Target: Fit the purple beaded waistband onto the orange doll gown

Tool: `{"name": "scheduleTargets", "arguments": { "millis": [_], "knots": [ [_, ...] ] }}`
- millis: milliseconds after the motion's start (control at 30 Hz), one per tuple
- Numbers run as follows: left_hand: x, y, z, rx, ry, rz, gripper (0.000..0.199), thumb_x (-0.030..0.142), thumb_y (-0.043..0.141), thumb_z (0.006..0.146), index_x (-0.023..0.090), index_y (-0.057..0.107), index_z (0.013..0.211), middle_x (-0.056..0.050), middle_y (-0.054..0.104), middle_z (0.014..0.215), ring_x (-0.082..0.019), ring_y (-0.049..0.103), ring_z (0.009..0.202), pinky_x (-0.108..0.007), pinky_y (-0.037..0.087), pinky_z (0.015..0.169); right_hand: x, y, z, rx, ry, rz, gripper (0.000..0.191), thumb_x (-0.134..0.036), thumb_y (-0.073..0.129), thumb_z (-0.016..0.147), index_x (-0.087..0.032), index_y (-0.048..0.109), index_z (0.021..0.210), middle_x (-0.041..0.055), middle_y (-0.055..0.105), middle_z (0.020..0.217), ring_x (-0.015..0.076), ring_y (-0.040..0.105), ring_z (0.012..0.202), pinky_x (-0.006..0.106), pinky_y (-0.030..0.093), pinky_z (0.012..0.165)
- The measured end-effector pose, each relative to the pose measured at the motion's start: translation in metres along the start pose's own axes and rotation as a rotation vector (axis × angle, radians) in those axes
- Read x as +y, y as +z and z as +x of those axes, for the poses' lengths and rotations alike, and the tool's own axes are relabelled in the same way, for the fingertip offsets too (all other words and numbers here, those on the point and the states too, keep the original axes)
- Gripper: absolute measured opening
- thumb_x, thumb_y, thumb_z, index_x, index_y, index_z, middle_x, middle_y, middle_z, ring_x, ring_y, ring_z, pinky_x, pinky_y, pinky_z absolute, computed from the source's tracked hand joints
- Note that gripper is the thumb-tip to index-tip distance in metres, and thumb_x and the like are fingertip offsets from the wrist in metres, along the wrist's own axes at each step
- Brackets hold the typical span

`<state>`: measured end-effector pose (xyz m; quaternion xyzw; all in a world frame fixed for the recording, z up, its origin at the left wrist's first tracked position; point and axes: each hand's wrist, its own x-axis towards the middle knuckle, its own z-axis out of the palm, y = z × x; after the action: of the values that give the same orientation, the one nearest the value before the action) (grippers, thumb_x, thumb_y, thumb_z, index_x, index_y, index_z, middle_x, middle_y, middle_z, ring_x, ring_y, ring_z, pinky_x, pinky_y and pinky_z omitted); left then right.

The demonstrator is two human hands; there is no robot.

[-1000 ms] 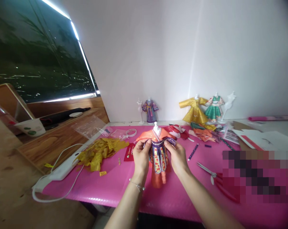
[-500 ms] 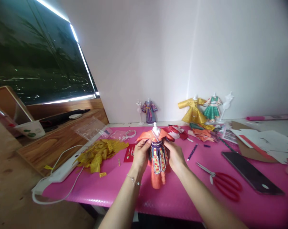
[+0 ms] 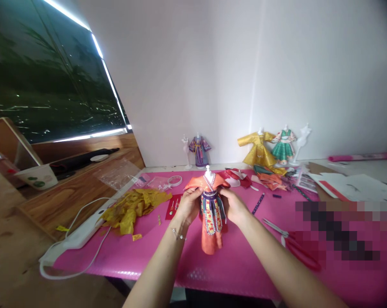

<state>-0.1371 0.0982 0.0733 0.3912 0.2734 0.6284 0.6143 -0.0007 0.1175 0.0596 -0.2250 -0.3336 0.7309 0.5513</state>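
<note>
An orange doll dress [image 3: 209, 239] with a purple sash and a patterned, bead-edged front panel is on a small white mannequin [image 3: 208, 171], upright above the pink table cover. My left hand [image 3: 189, 206] pinches it at the waist on the left side, thumb in front by the sash. On the opposite side, my right hand [image 3: 234, 207] grips the dress by the sleeve and waist, its fingertips partly hidden behind the cloth. Red-handled scissors [image 3: 299, 248] lie to the right of my right forearm. Beyond that hand is a dark dotted strip [image 3: 258, 203].
Crumpled yellow cloth [image 3: 135, 209] and a white power strip [image 3: 81, 233] lie left. Dressed mannequins stand along the wall, in purple [image 3: 200, 150], yellow [image 3: 260, 149] and green [image 3: 282, 149]. Fabric scraps [image 3: 270, 177] and paper [image 3: 367, 186] lie at the back right. A pixelated patch hides something dark.
Both hands keep hold of the dress, which stays nearly in place. Its sleeves look slightly more drawn in, and my right fingers have shifted a little. The view has moved slightly.
</note>
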Motion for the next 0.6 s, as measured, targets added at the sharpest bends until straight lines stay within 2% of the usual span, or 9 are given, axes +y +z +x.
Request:
{"name": "scheduleTargets", "arguments": {
  "millis": [167,300,433,600],
  "knots": [
    [0.004,-0.001,0.006,-0.054,-0.077,0.014,0.033,0.030,0.091,0.053,0.014,0.074,0.076,-0.007,0.075,0.071,-0.031,0.070,0.085,-0.042,0.050,0.086,-0.005,-0.003,0.007,-0.071,0.044,-0.038,0.017,-0.028,0.076,0.062,-0.018,0.069,0.073,0.0012,0.071,0.066,0.0219,0.066,0.069,0.033,0.049,0.066],
    [0.003,-0.003,0.011,-0.070,-0.111,0.016,0.028,0.029,0.089,0.056,0.014,0.074,0.074,-0.008,0.075,0.071,-0.031,0.071,0.087,-0.043,0.049,0.087,-0.006,-0.007,0.012,-0.120,0.058,-0.075,0.014,-0.027,0.073,0.067,-0.017,0.068,0.074,0.0000,0.071,0.067,0.0171,0.064,0.065,0.030,0.048,0.065],
    [0.002,-0.005,0.014,-0.082,-0.136,0.018,0.024,0.027,0.087,0.059,0.015,0.074,0.076,-0.008,0.075,0.074,-0.031,0.071,0.087,-0.043,0.048,0.088,-0.007,-0.009,0.015,-0.158,0.053,-0.107,0.015,-0.029,0.073,0.064,-0.018,0.072,0.074,0.0018,0.073,0.068,0.0199,0.064,0.065,0.031,0.047,0.064],
    [0.006,-0.005,0.015,-0.117,-0.199,0.029,0.027,0.026,0.088,0.056,0.015,0.072,0.075,-0.010,0.076,0.081,-0.032,0.070,0.090,-0.044,0.048,0.088,-0.010,-0.007,0.016,-0.169,0.003,-0.138,0.014,-0.023,0.075,0.060,-0.018,0.073,0.073,0.0019,0.074,0.068,0.0202,0.064,0.065,0.031,0.048,0.064]
  ]
}}
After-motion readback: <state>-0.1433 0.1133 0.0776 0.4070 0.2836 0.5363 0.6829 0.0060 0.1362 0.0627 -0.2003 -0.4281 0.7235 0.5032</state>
